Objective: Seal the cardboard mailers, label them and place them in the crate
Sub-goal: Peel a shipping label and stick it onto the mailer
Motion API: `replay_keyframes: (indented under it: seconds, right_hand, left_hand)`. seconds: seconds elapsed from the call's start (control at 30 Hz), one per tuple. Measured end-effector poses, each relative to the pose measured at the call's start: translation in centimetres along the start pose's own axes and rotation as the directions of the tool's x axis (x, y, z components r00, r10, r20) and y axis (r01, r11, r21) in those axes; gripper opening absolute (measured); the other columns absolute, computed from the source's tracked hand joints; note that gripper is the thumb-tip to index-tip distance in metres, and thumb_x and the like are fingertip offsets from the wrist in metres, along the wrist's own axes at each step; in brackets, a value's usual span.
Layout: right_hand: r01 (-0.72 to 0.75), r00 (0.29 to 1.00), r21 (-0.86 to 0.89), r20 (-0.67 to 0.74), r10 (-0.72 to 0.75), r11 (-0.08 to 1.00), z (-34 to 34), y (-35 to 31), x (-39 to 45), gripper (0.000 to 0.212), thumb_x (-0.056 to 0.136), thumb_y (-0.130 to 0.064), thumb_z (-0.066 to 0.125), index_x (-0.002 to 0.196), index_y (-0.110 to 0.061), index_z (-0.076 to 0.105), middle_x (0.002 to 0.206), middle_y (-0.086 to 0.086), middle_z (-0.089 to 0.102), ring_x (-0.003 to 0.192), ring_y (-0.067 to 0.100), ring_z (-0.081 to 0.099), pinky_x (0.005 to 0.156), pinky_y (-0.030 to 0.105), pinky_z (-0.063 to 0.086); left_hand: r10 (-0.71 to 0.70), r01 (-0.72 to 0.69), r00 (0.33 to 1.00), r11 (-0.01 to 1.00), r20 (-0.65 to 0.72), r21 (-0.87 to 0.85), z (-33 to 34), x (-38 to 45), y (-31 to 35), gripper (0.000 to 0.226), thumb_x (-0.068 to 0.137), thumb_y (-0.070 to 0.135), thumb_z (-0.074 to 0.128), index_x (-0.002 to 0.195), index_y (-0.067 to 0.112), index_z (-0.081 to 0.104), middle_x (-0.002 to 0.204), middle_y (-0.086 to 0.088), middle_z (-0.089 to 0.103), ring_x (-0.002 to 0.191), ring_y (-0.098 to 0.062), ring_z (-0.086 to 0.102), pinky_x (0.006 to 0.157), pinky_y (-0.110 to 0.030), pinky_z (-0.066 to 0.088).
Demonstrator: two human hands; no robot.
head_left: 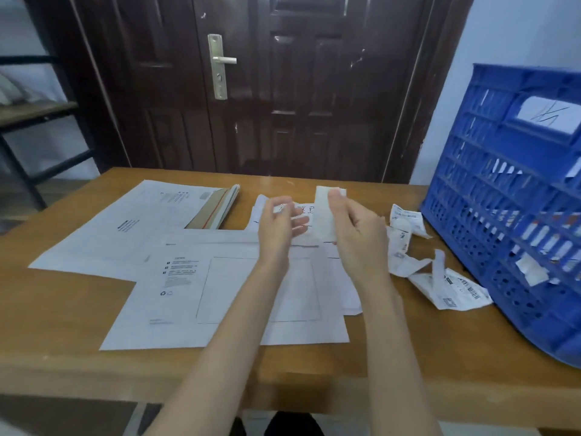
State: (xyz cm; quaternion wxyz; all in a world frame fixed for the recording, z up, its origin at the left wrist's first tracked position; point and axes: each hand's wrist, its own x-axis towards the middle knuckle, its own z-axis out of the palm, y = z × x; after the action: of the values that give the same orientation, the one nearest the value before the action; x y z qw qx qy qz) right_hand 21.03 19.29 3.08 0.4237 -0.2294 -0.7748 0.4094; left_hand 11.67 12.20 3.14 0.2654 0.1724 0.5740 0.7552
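Observation:
A white cardboard mailer (188, 297) lies flat on the wooden table (63, 325) in front of me. A second mailer (125, 228) lies behind it to the left, beside a small stack of mailers (220, 202) with a brown edge. My right hand (355, 228) pinches a white label sheet (323, 215) held upright above the near mailer. My left hand (276, 225) is raised beside it, its fingertips at the sheet's left edge. A blue plastic crate (503, 215) stands at the right, with labelled mailers visible through its slots.
Crumpled label backings (408, 247) lie between my right hand and the crate. More label sheets (301, 210) with black writing lie behind my hands. A dark wooden door (283, 89) is beyond the table, a metal shelf frame (25, 121) at the left.

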Motion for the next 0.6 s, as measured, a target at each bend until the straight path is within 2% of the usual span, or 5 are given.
replay_keyframes:
  seconds: [0.07,0.17,0.3,0.47,0.6]
  right_hand:
    - [0.098,0.993,-0.156,0.079,-0.086,0.983,1.3,-0.4,-0.2,0.051,0.095,-0.053,0.042,0.059,-0.018,0.049,0.054,-0.003,0.045,0.059,0.013,0.046,0.059,0.034,0.037]
    - [0.171,0.965,-0.253,0.238,-0.11,0.952,3.4,-0.8,-0.9,0.052,0.091,-0.056,0.048,0.051,-0.023,0.044,0.057,-0.004,0.042,0.063,0.011,0.044,0.069,0.03,0.031]
    - [0.159,0.929,-0.351,0.369,-0.02,0.923,6.0,-1.0,-2.4,0.044,0.078,-0.07,0.051,0.069,-0.031,0.069,0.078,-0.009,0.051,0.082,0.006,0.045,0.091,0.032,0.033]
    - [0.154,0.922,-0.375,0.387,0.003,0.914,7.4,-0.7,-4.2,0.053,0.063,-0.081,0.059,0.094,-0.039,0.07,0.09,-0.018,0.048,0.092,0.004,0.041,0.097,0.032,0.032]
    - [0.162,0.905,-0.388,0.425,0.02,0.907,8.1,-0.4,-5.1,0.056,0.063,-0.084,0.053,0.096,-0.043,0.069,0.086,-0.019,0.051,0.093,0.0,0.045,0.096,0.03,0.028]
  left_hand:
    - [-0.024,0.024,1.0,1.0,-0.005,0.01,-2.3,0.0,0.7,0.038,0.101,0.032,0.044,0.12,0.003,0.057,0.102,-0.013,0.064,0.089,-0.025,0.064,0.077,-0.031,0.053]
    - [-0.119,0.103,0.986,0.985,0.116,0.138,-6.9,-0.5,1.4,0.034,0.094,0.041,0.052,0.108,0.012,0.062,0.097,-0.013,0.069,0.084,-0.026,0.068,0.071,-0.031,0.057]
    - [-0.146,0.102,0.967,0.973,0.207,0.207,-10.1,-1.4,0.5,0.026,0.093,0.022,0.059,0.117,0.012,0.06,0.103,-0.009,0.071,0.091,-0.019,0.07,0.077,-0.031,0.057]
    - [-0.176,0.143,0.968,0.973,0.181,0.18,-12.8,-1.8,-1.3,0.036,0.088,0.006,0.062,0.123,0.017,0.06,0.108,-0.017,0.068,0.091,-0.023,0.061,0.081,-0.034,0.05]
    - [-0.123,0.109,0.99,0.978,0.071,0.18,-13.3,-1.5,-2.5,0.055,0.088,-0.01,0.043,0.121,0.029,0.062,0.099,-0.015,0.068,0.091,-0.028,0.06,0.077,-0.031,0.046]
